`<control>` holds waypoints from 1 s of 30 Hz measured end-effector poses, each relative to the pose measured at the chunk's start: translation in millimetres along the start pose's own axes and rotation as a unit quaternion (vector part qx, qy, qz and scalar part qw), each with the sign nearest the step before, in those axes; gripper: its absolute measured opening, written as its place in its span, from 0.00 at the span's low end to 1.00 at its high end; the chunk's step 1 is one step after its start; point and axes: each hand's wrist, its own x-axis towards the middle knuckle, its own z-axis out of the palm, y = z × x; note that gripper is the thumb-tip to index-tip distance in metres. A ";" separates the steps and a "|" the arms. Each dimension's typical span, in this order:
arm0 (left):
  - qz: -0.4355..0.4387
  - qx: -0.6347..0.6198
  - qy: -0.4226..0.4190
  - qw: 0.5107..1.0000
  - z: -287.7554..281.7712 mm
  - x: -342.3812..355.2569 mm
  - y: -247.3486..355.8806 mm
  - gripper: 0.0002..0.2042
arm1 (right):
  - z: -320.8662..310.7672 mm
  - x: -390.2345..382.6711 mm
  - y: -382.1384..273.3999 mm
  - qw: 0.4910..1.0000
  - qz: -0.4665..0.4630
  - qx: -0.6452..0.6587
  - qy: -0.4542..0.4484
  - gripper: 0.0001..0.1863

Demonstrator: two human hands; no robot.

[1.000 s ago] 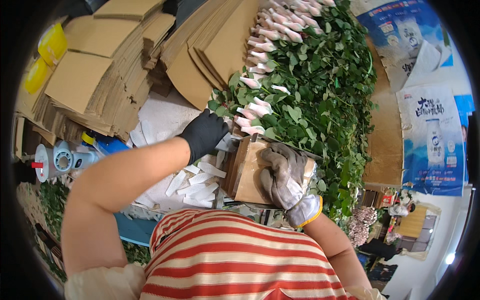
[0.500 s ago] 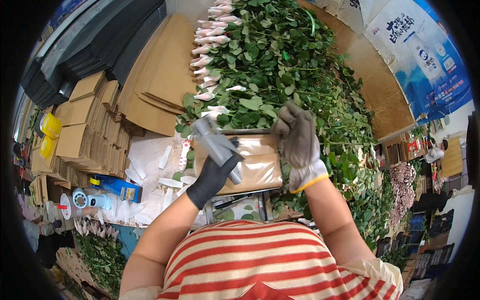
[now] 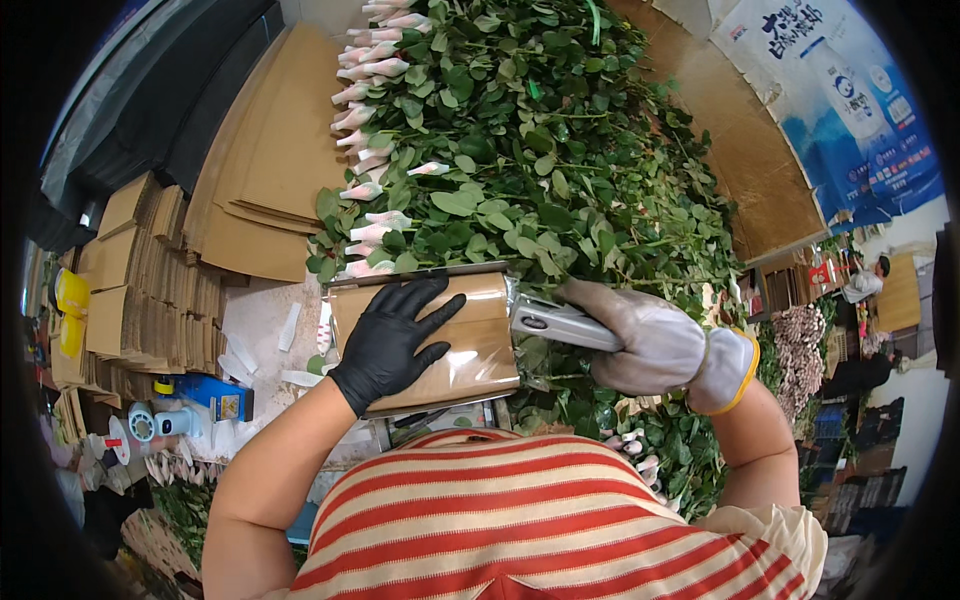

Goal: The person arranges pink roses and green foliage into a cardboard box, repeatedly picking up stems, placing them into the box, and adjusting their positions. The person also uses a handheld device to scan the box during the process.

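My left hand (image 3: 394,340), in a black glove, lies with spread fingers on a brown cardboard wrap (image 3: 478,340) covered in clear plastic. That wrap rests in a shallow frame with a dark metal edge (image 3: 420,272). A pale grey-white glove covers my right hand (image 3: 645,340), which is closed round a grey stapler (image 3: 565,327). The stapler's head is at the right edge of the wrap, by the loose plastic; whether its jaws have the plastic between them I cannot tell. Green leafy stems (image 3: 560,385) stick out below the stapler.
Roses with pink-white sleeved heads (image 3: 375,70) and dense leaves (image 3: 520,130) are piled beyond the frame. Folded cardboard pieces (image 3: 125,270) and large brown sheets (image 3: 260,160) stand at the left, near a blue tape dispenser (image 3: 225,400). A cardboard wall (image 3: 750,160) borders the right.
The grey stapler has passed from my left hand to my right. My left hand has flattened onto the wrap, and my right has lowered to its right edge.
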 end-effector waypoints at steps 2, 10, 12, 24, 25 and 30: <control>-0.007 0.002 -0.008 1.000 3.1 -2.8 -0.8 0.28 | 12.2 11.0 7.1 0.991 0.091 -0.039 -0.089 0.30; -0.016 -0.034 0.022 0.999 3.4 -5.1 -3.5 0.22 | 38.5 27.8 24.3 0.985 0.070 -0.109 -0.115 0.24; -0.010 -0.035 0.036 0.999 3.0 -2.1 -2.4 0.22 | 46.6 33.0 28.9 0.976 0.103 -0.146 -0.126 0.23; -0.276 -0.163 0.082 0.944 102.2 -219.6 -44.1 0.25 | -10.4 -8.3 -95.1 0.996 0.068 -0.017 0.063 0.35; -0.260 0.033 -0.066 0.963 82.9 -232.4 -28.8 0.26 | -9.0 -0.7 -122.8 0.988 0.148 0.015 -0.036 0.33; -0.410 0.109 0.016 0.905 65.5 -383.1 -34.1 0.25 | 88.8 36.6 -145.6 0.957 0.121 0.152 -0.214 0.30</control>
